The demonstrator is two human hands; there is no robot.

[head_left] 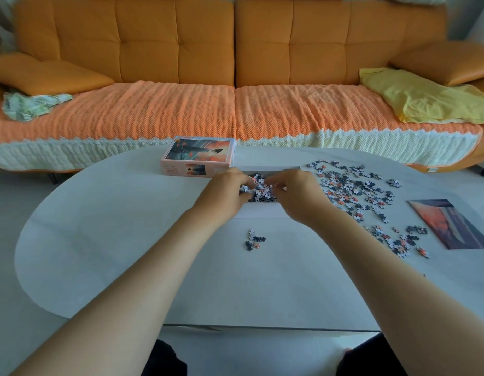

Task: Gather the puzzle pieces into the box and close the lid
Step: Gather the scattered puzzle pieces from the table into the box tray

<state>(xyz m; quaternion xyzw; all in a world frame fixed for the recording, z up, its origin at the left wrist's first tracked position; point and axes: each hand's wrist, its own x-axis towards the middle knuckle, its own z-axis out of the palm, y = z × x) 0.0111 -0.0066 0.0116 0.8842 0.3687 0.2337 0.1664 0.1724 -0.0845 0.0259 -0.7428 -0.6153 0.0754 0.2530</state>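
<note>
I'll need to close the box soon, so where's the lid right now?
In the head view, the lid sits picture side up near the table's far edge, left of centre, just left of the open box and beyond the left hand.

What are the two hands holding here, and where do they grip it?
A clump of puzzle pieces above the white box: the left hand pinches its left edge with its fingers, the right hand its right edge.

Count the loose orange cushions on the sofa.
2: left cushion at the sofa's left end, right cushion at its right end; others may be hidden.
</note>
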